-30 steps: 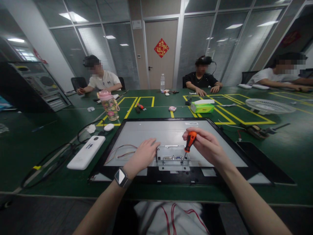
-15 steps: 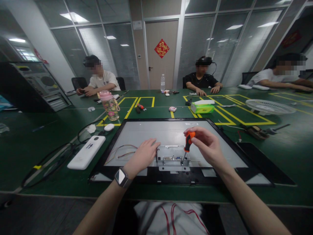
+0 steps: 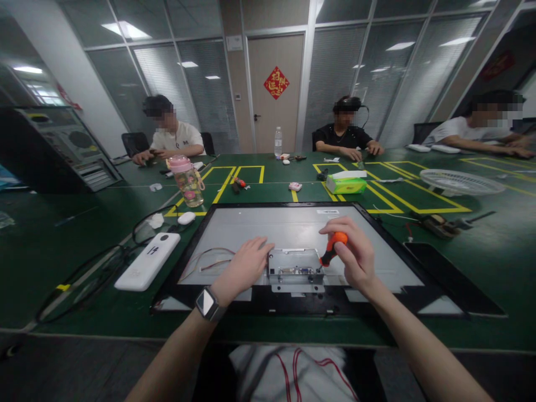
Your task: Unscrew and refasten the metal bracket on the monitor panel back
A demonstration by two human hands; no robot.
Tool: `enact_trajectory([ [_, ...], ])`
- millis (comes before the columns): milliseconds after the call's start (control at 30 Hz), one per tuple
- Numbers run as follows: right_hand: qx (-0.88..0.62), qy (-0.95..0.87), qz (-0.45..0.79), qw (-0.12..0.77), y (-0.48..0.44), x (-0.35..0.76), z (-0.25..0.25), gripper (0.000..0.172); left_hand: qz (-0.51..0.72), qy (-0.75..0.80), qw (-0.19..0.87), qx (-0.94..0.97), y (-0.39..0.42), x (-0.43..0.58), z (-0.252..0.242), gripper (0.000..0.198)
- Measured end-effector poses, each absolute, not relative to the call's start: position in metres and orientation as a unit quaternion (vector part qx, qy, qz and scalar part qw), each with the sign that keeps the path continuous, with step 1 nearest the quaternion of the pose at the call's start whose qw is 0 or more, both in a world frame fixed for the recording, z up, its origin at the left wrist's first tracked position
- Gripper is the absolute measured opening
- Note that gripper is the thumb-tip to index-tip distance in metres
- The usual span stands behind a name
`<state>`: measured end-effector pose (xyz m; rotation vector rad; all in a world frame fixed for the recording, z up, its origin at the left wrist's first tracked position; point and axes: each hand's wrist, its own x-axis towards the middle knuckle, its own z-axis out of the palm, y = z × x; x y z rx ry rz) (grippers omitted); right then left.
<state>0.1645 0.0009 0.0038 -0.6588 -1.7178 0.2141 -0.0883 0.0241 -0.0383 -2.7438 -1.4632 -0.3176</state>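
Note:
A display panel point(image 3: 288, 228) lies face down in its black frame on the green table, its grey back up. Near its front edge sits a metal bracket box point(image 3: 296, 259) with a row of ports. My left hand point(image 3: 247, 261) rests flat on the panel, fingers stretched out, fingertips at the box's left edge. In my right hand point(image 3: 355, 254) is an orange and black screwdriver point(image 3: 334, 248), tilted, its tip down by the box's right end. Whether the tip sits on a screw I cannot tell. A thin cable point(image 3: 211, 265) lies left of my left hand.
A white power bank point(image 3: 148, 261) and black cables point(image 3: 90, 287) lie left. Beyond the panel stand a pink-lidded bottle point(image 3: 187, 181) and a green tissue pack point(image 3: 347, 183). A black slab point(image 3: 450, 276) lies right, near a fan grille point(image 3: 460, 182). Several people sit across the table.
My right hand has shifted slightly right, and the screwdriver has gone from nearly upright to leaning right, its tip nearer the box's right end. My left hand stays put.

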Motion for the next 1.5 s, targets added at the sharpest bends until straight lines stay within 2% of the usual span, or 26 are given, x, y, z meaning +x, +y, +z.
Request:
enact_trajectory([
  [200, -0.309, -0.713, 0.124, 0.617, 0.0007, 0.1620, 0.0019, 0.019, -0.088, -0.473, 0.008, -0.877, 0.0223, -0.0870, -0.0344, 0.040],
  [333, -0.308, -0.719, 0.098, 0.615, 0.0020, 0.1628, 0.0022, 0.023, -0.086, -0.473, 0.004, -0.877, 0.0219, -0.0867, -0.0336, 0.040],
  [500, -0.316, -0.728, 0.119, 0.597, 0.0005, 0.1639, 0.0015, 0.035, -0.086, -0.474, 0.003, -0.876, 0.0223, -0.0871, -0.0345, 0.040],
  [767, -0.326, -0.729, 0.092, 0.595, 0.0055, 0.1614, 0.0043, 0.029, -0.096, -0.464, 0.013, -0.880, 0.0254, -0.0888, -0.0403, 0.039],
  [900, -0.307, -0.744, 0.135, 0.578, 0.0031, 0.1627, 0.0047, 0.033, -0.091, -0.466, 0.018, -0.880, 0.0245, -0.0879, -0.0385, 0.039],
  [1100, -0.322, -0.729, 0.163, 0.581, 0.0025, 0.1621, 0.0043, 0.026, -0.095, -0.465, 0.024, -0.880, 0.0246, -0.0880, -0.0395, 0.040],
  [1400, -0.357, -0.715, 0.104, 0.592, 0.0069, 0.1625, 0.0047, 0.014, -0.101, -0.463, 0.013, -0.880, 0.0248, -0.0888, -0.0405, 0.040],
  [1500, -0.351, -0.722, 0.132, 0.581, 0.0067, 0.1648, 0.0044, 0.019, -0.101, -0.465, 0.012, -0.879, 0.0250, -0.0885, -0.0405, 0.040],
])
